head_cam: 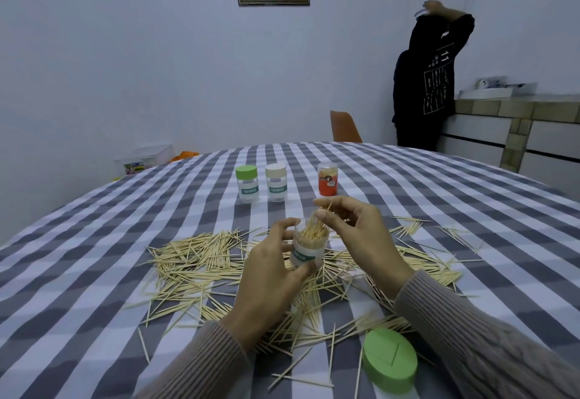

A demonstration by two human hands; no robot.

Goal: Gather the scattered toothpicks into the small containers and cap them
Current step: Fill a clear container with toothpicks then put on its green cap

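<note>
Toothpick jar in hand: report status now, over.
Left hand grips open jar, nearly full. Right hand pinches toothpicks above its mouth. Green cap off, near right; loose toothpicks all around.

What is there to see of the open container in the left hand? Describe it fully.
The open container is a small clear plastic jar, uncapped, with a white label and a green band of lettering. It is packed with upright toothpicks. The left hand grips its side, above the scattered toothpicks; the right hand pinches toothpicks at its mouth.
</note>
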